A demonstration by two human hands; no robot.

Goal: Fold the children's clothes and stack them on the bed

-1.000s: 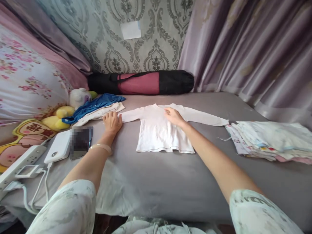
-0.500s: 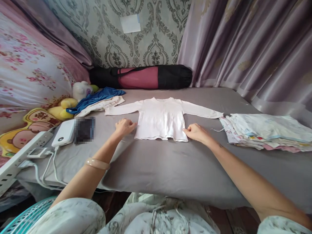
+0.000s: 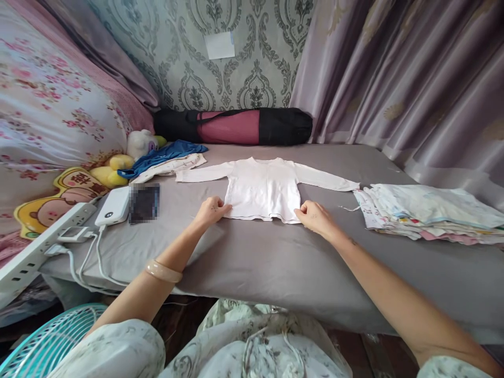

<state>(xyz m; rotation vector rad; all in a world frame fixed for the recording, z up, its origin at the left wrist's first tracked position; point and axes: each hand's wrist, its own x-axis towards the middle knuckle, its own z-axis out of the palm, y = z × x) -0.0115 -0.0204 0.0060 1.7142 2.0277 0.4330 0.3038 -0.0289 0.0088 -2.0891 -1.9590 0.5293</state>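
A small white long-sleeved shirt [image 3: 263,189] lies flat on the grey sheet [image 3: 252,257], sleeves spread to both sides and neckline at the far end. Its lower hem, slightly wavy, faces me. My left hand [image 3: 213,211] is closed in a pinch on the hem's left corner, and a pale bangle circles that wrist. At the opposite corner, my right hand [image 3: 314,216] pinches the hem between thumb and fingers.
Right of the shirt sits a stack of folded clothes [image 3: 429,212]. To the left are a blue garment [image 3: 163,156], plush toys [image 3: 112,168], a power bank [image 3: 113,205], a blurred-out dark object [image 3: 144,203] and a power strip [image 3: 47,251]. A rolled bag [image 3: 232,126] lies behind.
My left hand has moved right, from beside the shirt onto its left hem corner. My right hand stays at the right corner. The view has shifted slightly.
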